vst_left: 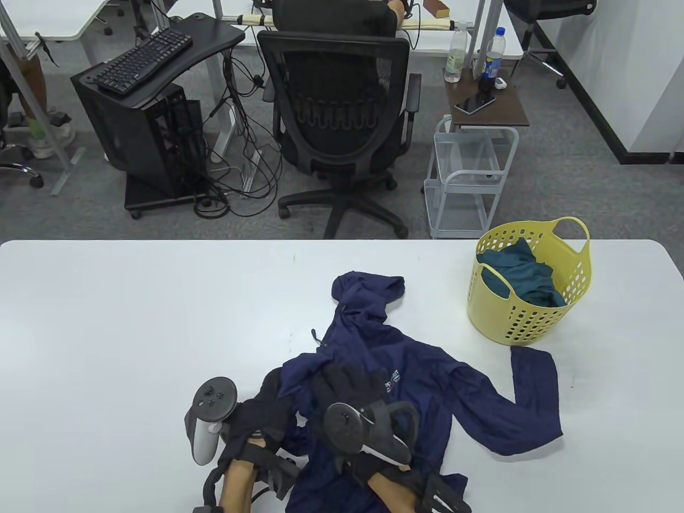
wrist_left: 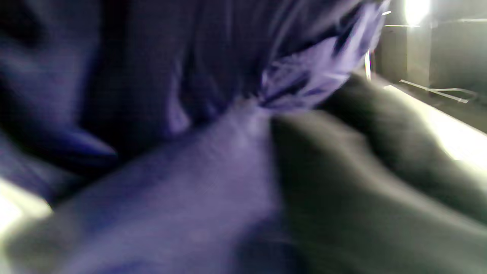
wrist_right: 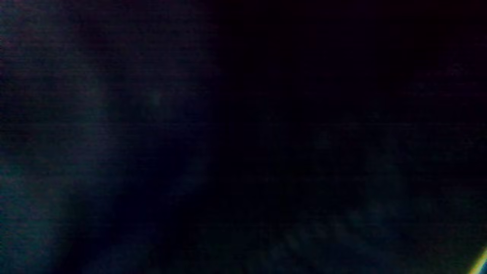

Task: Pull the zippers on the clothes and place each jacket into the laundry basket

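A navy jacket (vst_left: 395, 374) lies spread on the white table (vst_left: 133, 320), hood (vst_left: 368, 288) toward the far edge and one sleeve (vst_left: 534, 390) flung out to the right. My left hand (vst_left: 264, 411) grips the jacket's left edge, where the fabric is bunched; the left wrist view shows blurred navy cloth (wrist_left: 228, 152) gathered against a dark gloved finger (wrist_left: 361, 160). My right hand (vst_left: 347, 382) lies on the jacket's chest beside a small logo (vst_left: 393, 382), fingers bent into the fabric. The right wrist view is dark. A yellow laundry basket (vst_left: 534, 320) stands at the right and holds a teal garment (vst_left: 526, 278).
Beyond the table's far edge stand a black office chair (vst_left: 339, 123), a white wire cart (vst_left: 467, 176) and a computer stand with a keyboard (vst_left: 141, 59). The basket stands close to the table's far right corner.
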Demonstrator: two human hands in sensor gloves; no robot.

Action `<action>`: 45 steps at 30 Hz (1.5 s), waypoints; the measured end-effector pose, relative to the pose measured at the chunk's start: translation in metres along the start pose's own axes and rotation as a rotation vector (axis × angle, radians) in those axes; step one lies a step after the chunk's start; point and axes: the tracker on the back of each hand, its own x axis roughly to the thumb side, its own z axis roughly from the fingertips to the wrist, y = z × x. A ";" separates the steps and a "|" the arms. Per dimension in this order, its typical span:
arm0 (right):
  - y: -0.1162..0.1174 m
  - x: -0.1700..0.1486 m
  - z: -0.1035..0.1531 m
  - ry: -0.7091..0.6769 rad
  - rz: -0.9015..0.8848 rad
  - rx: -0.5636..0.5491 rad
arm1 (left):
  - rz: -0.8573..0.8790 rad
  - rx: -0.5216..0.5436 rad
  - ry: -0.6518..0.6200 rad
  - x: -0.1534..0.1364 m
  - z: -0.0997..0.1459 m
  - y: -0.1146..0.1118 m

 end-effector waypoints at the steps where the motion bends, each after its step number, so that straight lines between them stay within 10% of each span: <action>1: 0.007 -0.002 -0.002 0.008 0.013 0.026 | -0.009 -0.012 0.015 -0.002 -0.001 0.001; 10: 0.051 -0.043 -0.009 0.171 0.028 0.259 | -1.048 -0.040 0.254 0.013 -0.007 -0.018; 17: 0.050 -0.065 0.003 0.244 -0.016 0.288 | -1.222 0.070 0.359 0.009 -0.014 -0.032; 24: 0.049 -0.071 0.012 0.287 -0.019 0.302 | -0.840 0.299 0.213 0.008 0.003 -0.011; 30: 0.047 -0.076 0.015 0.289 -0.060 0.301 | -0.096 0.048 0.161 -0.019 -0.002 -0.009; 33: 0.047 -0.080 0.015 0.299 -0.076 0.307 | -0.014 -0.002 0.164 -0.021 -0.005 -0.014; 40: 0.046 -0.091 0.015 0.333 -0.109 0.323 | -1.122 0.286 0.197 0.028 0.003 -0.014; 45: 0.046 -0.095 0.015 0.345 -0.123 0.323 | -1.425 0.406 0.236 0.038 0.009 -0.017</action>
